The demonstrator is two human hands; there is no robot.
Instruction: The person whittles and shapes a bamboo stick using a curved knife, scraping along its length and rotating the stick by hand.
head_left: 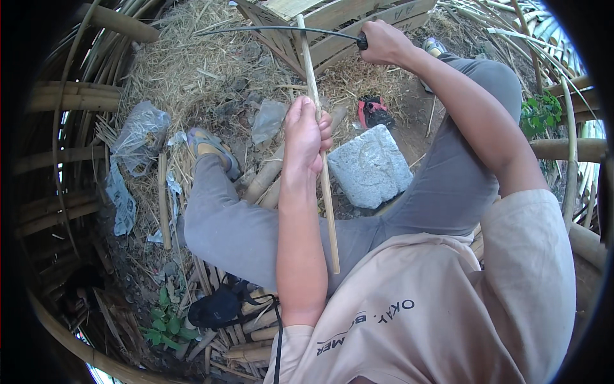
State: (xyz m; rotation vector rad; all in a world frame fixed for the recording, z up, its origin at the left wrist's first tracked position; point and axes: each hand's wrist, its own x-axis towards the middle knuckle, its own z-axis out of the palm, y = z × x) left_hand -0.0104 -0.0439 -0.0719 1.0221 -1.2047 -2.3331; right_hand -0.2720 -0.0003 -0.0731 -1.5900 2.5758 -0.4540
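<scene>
My left hand is closed around a long, narrow bamboo strip. The strip runs from the far middle down past my left forearm, its near end over my lap. At the far right, my right hand grips the black handle of a long knife. Its thin, dark, slightly curved blade points left, seen nearly edge-on. That blade crosses the strip close to its far end; whether it cuts into the wood I cannot tell.
A pale stone block lies between my legs, with a red and black object beyond it. Behind the blade stands a wooden crate. Plastic bags and straw litter the ground. Bamboo poles line the left side.
</scene>
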